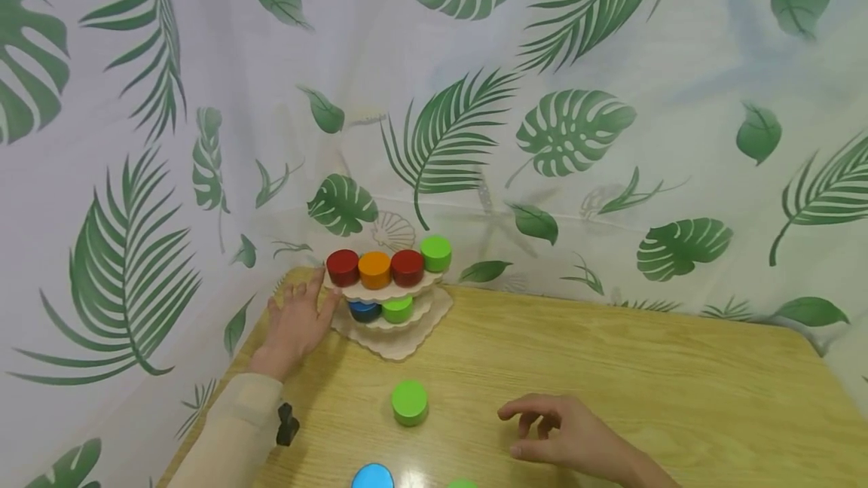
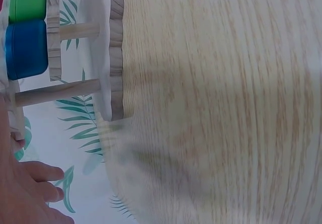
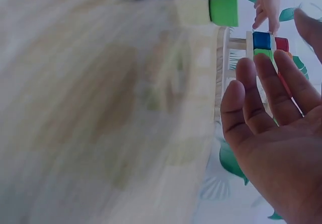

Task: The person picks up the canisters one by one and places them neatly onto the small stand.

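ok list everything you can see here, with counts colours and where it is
three-tier stand: 1, pale wood, far left of the table
red cylinders: 2, red, top tier
orange cylinder: 1, orange, top tier between the red ones
green cylinders: 4, bright green, top tier, middle tier, table, bottom frame edge
dark blue cylinder: 1, dark blue, middle tier
light blue cylinder: 1, light blue, near edge of the head view
small black object: 1, black, beside the left sleeve, identity unclear
table: 1, yellowish wood grain, under the stand
leaf-print cloth: white and green, behind the table
left sleeve: 1, cream, left forearm
left hand: 1, bare, at the stand's left side
right hand: 1, bare, right of the green cylinder on the table
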{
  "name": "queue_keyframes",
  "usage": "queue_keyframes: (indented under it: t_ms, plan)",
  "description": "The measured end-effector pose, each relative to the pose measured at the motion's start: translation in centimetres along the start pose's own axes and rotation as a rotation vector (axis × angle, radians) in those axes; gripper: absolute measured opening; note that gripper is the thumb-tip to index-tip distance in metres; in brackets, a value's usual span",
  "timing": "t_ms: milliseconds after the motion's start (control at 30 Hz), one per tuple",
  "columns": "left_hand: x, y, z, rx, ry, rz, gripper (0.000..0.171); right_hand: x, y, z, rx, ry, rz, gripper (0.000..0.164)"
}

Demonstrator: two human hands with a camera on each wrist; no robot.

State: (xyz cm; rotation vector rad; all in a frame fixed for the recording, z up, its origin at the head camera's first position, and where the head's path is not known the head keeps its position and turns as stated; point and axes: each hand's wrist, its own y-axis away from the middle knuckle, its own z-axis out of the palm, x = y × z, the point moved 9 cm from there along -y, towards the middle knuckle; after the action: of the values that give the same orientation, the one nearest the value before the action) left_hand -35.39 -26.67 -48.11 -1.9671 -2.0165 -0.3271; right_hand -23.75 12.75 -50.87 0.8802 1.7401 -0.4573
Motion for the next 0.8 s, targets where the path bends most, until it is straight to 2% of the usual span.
queue_keyframes:
  t_ms: [167, 300, 433, 667, 733, 800]
  plan:
    - [0.0, 0.0, 0.1, -0.011, 0.013, -0.007, 0.078, 1.4, 1.8, 0.5, -0.045, -0.032, 0.052, 0.037]
    - [-0.1, -0.1, 0.0, -0.003, 0.023, -0.005, 0.078, 2.1, 3.0, 0.9, -0.077, -0.066, 0.053, 0.037]
    - [-0.1, 0.0, -0.1, -0.006, 0.034, -0.004, 0.079, 2.5, 3.9, 1.2, -0.124, -0.101, 0.041, 0.038]
    - [0.0, 0.0, -0.2, -0.015, 0.034, -0.006, 0.079, 4.1, 5.1, 1.5, -0.171, -0.176, 0.105, 0.038]
    - [0.0, 0.0, -0.2, -0.021, 0.035, -0.005, 0.079, 4.2, 5.3, 1.9, -0.189, -0.196, 0.072, 0.036]
    - [0.1, -0.1, -0.2, -0.024, 0.04, -0.002, 0.079, 3.9, 5.5, 2.3, -0.201, -0.2, -0.003, 0.034]
